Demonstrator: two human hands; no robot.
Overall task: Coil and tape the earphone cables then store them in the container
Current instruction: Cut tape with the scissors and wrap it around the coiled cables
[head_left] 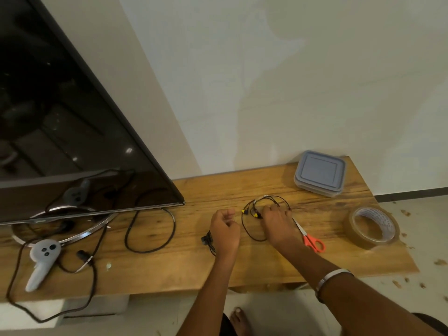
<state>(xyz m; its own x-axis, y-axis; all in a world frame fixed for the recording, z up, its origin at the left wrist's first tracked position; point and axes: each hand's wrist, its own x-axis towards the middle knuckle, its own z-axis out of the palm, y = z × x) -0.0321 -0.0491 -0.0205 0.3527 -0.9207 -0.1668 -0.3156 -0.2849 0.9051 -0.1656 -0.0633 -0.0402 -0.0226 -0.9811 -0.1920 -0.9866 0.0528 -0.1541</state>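
The right hand (278,224) is down on the table (194,265), fingers curled over the near-right side of a loose black earphone loop (252,229). Whether it's actually pinching the cable or just pressing it flat is hidden under the knuckles, so that can't be called. The yellow-tipped buds (249,212) sit just left of those fingers, inside the loop.

The left hand (225,229) is just left of the loop in a fist. A dark bundle (209,241) pokes out from under its left side (probably another earphone cable, but it's too small to be sure), and it can't be told if the fist is really gripping it.

The bit that matters for the next move: the loop lies flat between the two hands, and stretches away from the person toward the wall. The right hand is the one already on it, so gathering it into a tighter coil looks like that hand's job, with the left free to help.

Counting outward: one pair of scissors (312,241), orange handles, blades running under the right hand. One roll of tape (373,226) further right. One lidded container (320,173) at the back right, lid on, well apart from the loop. The cable doesn't look taped yet, so it's still the coiling stage.

Off to the left, a TV (60,117) and one grey controller (41,260).
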